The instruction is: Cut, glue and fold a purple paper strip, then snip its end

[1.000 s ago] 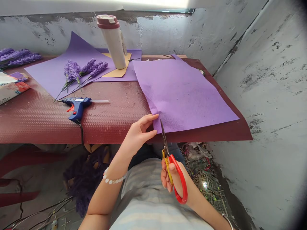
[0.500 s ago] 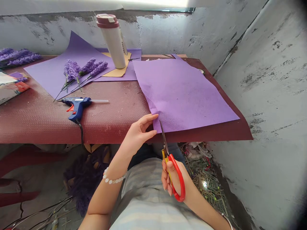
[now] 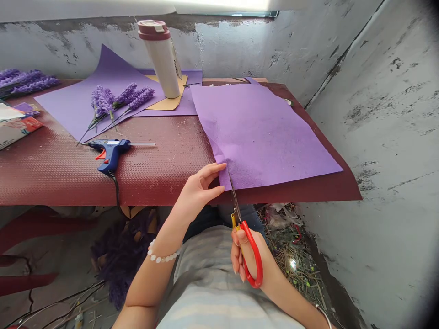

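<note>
The left hand [image 3: 200, 187] pinches the near corner of the purple paper sheet [image 3: 264, 137], mid-picture; the right hand [image 3: 240, 258] squeezes the red-handled metal scissors [image 3: 254, 246] at its edge. Their handles are closer than before. It lies on a dark red bumpy table [image 3: 51, 173] by a grey peeling wall [image 3: 377, 114].
</note>
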